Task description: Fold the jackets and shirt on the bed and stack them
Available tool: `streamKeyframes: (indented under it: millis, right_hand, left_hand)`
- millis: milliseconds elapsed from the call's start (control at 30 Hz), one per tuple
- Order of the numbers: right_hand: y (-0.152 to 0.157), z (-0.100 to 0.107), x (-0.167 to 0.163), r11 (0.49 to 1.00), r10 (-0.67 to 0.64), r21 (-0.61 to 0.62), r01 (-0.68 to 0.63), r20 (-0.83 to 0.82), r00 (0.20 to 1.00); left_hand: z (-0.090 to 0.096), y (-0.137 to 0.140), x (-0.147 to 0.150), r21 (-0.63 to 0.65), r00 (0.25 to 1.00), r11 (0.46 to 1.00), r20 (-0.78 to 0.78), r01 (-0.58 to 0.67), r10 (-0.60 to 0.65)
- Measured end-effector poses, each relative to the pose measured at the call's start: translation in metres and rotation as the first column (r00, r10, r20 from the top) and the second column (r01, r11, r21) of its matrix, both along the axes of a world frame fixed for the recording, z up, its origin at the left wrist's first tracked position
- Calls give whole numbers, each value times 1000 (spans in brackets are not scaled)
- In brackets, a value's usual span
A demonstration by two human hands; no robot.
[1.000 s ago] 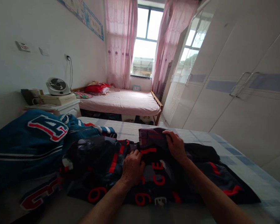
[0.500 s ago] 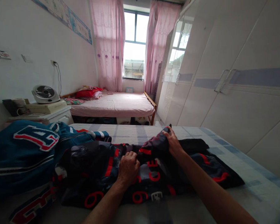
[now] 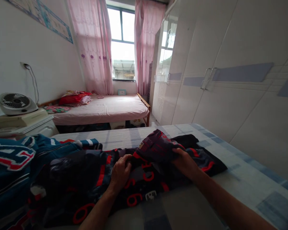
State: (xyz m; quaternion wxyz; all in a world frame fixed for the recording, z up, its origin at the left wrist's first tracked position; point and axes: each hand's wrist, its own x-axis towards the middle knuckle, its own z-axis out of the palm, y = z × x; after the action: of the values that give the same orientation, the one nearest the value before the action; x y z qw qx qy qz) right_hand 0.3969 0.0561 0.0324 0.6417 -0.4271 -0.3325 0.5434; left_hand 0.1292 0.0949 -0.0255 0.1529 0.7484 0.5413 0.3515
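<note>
A dark garment (image 3: 134, 179) with red letters, numbers and stripes lies spread across the checked bed cover. My left hand (image 3: 121, 171) rests on its middle with the fingers curled into the cloth, gripping it. To the right, my right hand (image 3: 186, 163) pinches the edge of a raised purplish flap (image 3: 156, 145) of the same garment. That flap stands up above the rest and shows a small label near its left edge. My right fingertips are partly hidden behind the cloth. Left of the garment is a teal jacket (image 3: 14, 159) with a big letter patch, touching it.
The checked bed cover (image 3: 244, 159) stretches to the right. Beyond its far edge stands a pink bed (image 3: 105, 108) with red bedding. A white fan (image 3: 16, 102) sits on a box at the left. White wardrobes (image 3: 206, 105) line the right side.
My right hand has come down and changed its hold, and the flap has opened wider. My left hand stays on the cloth. The view has turned to the right.
</note>
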Motion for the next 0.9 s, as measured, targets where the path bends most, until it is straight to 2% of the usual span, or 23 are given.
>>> streamKeyframes:
  millis: [67, 133, 200, 300, 400, 467, 533, 600, 667, 733, 800, 900]
  right_hand:
    - [-2, 3, 9, 994, 77, -65, -89, -166, 983]
    - [6, 7, 16, 991, 89, -74, -112, -262, 961]
    - [19, 13, 20, 996, 54, -62, -71, -243, 969]
    - [26, 21, 19, 998, -53, 7, 55, -164, 985]
    - [7, 27, 14, 967, -172, 179, 184, -76, 982]
    - [-14, 27, 15, 947, -202, 250, 203, -30, 979]
    - [-31, 24, 23, 969, -151, 185, 163, -78, 985]
    - [-39, 18, 37, 988, -133, 48, 145, -196, 971]
    - [-37, 11, 53, 981, -185, -99, 164, -256, 949]
    - [-29, 4, 66, 960, -243, -197, 198, -237, 941]
    - [-22, -1, 72, 947, -273, -227, 226, -204, 940]
    - [-20, -6, 74, 942, -330, -120, 313, -170, 929]
  left_hand:
    - [0, 0, 0, -14, 994, 998, 84, 64, -63]
    - [0, 1, 0, -24, 973, 990, 192, 136, -129]
    - [0, 2, -1, -30, 953, 982, 251, 185, -171]
    - [2, 3, -2, -44, 951, 980, 251, 194, -177]
    - [4, 3, -4, -63, 956, 983, 251, 173, -153]
    - [4, 2, -4, -79, 958, 984, 254, 159, -134]
    - [4, 2, -4, -94, 958, 983, 257, 155, -126]
    - [4, 1, -2, -103, 957, 981, 256, 165, -135]
    - [7, 0, 0, -96, 953, 976, 252, 197, -168]
    - [13, 0, 2, -93, 944, 969, 265, 230, -198]
    - [22, 2, 3, -124, 937, 962, 287, 244, -201]
    - [35, 10, 4, -177, 950, 958, 261, 225, -175]
